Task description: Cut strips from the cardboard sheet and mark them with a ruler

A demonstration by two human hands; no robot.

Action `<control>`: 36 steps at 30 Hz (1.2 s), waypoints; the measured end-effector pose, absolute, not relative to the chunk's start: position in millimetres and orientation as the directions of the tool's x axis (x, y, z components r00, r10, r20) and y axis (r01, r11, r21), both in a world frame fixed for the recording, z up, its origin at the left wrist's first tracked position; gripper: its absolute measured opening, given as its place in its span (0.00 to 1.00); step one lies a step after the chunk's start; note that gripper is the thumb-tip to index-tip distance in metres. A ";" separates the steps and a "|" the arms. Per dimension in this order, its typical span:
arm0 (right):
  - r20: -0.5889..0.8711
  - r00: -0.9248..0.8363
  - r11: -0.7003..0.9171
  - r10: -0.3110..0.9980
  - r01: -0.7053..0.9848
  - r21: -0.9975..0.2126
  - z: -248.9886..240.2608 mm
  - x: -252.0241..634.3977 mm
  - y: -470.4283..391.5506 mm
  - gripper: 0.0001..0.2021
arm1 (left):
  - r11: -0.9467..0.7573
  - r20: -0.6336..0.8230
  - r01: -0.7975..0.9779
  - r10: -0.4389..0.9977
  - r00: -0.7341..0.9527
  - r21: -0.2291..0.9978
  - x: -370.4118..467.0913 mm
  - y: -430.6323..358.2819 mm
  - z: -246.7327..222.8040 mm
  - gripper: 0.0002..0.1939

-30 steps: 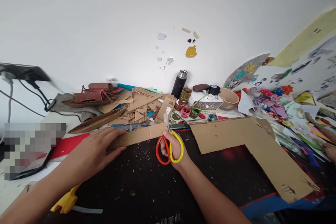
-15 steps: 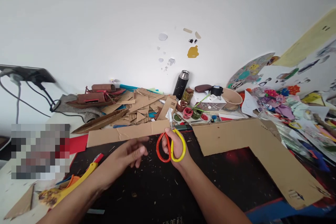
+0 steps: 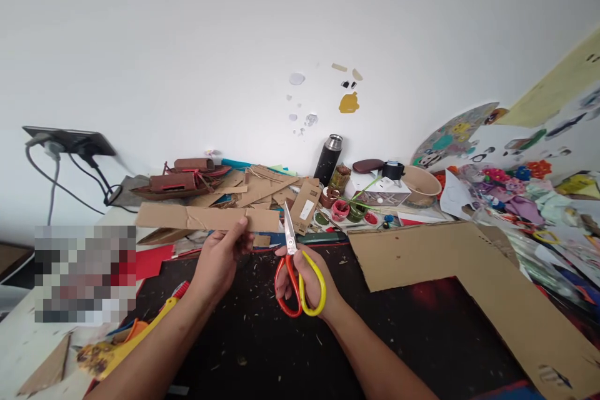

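Observation:
A long brown cardboard strip [image 3: 210,219] is pinched near its right part by my left hand [image 3: 225,256], thumb on top and the other fingers underneath. It is raised off the table and reaches leftward over a cardboard boat hull. My right hand [image 3: 309,281] grips a pair of scissors [image 3: 291,244] by one red and one yellow handle loop. Their blades point up and look almost closed, just right of the strip's end and apart from it. Between my forearms lies the dark work mat [image 3: 262,337].
An L-shaped cardboard piece [image 3: 473,262] lies at the right. Behind my hands are cardboard scraps [image 3: 262,187], a black thermos [image 3: 329,159] and paint pots [image 3: 340,209]. Brown model boats [image 3: 173,184] stand back left. A yellow-handled tool [image 3: 140,331] lies beside my left forearm.
My left hand has taken hold of the cardboard strip and lifted it off the table. My right hand has moved slightly left and down with the scissors. The view has shifted a little.

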State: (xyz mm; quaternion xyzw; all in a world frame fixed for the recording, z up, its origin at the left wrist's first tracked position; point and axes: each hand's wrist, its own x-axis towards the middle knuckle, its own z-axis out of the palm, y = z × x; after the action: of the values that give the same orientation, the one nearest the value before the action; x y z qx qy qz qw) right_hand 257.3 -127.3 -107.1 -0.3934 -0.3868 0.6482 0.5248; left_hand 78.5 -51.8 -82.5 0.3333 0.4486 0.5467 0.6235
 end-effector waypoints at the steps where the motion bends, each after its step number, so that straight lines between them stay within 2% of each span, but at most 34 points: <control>1: -0.095 -0.165 -0.151 0.982 -0.374 -0.915 -108.4 258.3 -127.3 0.40 | 0.168 -0.193 -0.395 0.981 -0.024 0.903 77.0 -50.0 -83.8 0.25; 5: -0.084 -0.286 -0.186 0.955 -0.352 -0.918 -110.0 260.0 -125.5 0.50 | 0.134 -0.181 -0.437 0.981 -0.068 0.889 74.4 -50.1 -84.6 0.23; 9: -0.073 -0.327 -0.193 0.942 -0.351 -0.916 -111.8 258.0 -122.0 0.52 | 0.083 -0.153 -0.469 0.982 -0.113 0.879 73.5 -54.2 -81.3 0.22; 12: -0.110 -0.271 -0.201 0.956 -0.339 -0.919 -113.4 253.9 -120.9 0.49 | 0.034 -0.120 -0.478 0.981 -0.152 0.878 72.7 -55.2 -80.5 0.21; 16: -0.145 -0.171 -0.189 0.974 -0.278 -0.942 -113.8 246.3 -125.2 0.38 | -0.028 -0.077 -0.475 0.977 -0.199 0.879 72.8 -54.5 -81.8 0.19; 19: -0.146 -0.160 -0.178 0.976 -0.211 -0.961 -114.2 240.0 -131.3 0.34 | -0.040 -0.064 -0.473 0.977 -0.202 0.880 74.8 -55.7 -82.5 0.18; 24: -0.102 -0.144 -0.113 0.984 -0.068 -0.991 -113.0 230.6 -136.6 0.29 | 0.024 -0.115 -0.472 0.979 -0.166 0.881 81.4 -63.8 -84.1 0.18; 29: -0.090 -0.099 -0.097 0.991 -0.070 -0.993 -108.4 226.1 -134.5 0.27 | 0.106 -0.179 -0.449 0.976 -0.125 0.887 84.4 -71.5 -86.6 0.18; 36: -0.086 -0.094 -0.089 0.992 -0.032 -0.996 -103.0 230.3 -136.9 0.23 | 0.138 -0.169 -0.407 0.985 -0.040 0.903 78.7 -73.0 -84.6 0.17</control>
State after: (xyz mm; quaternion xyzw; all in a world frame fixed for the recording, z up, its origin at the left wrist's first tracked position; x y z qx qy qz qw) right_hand 230.3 -136.9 -103.0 -0.4889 -0.4911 0.5529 0.4628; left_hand 78.7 -73.0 -84.6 0.3266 0.4426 0.5695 0.6108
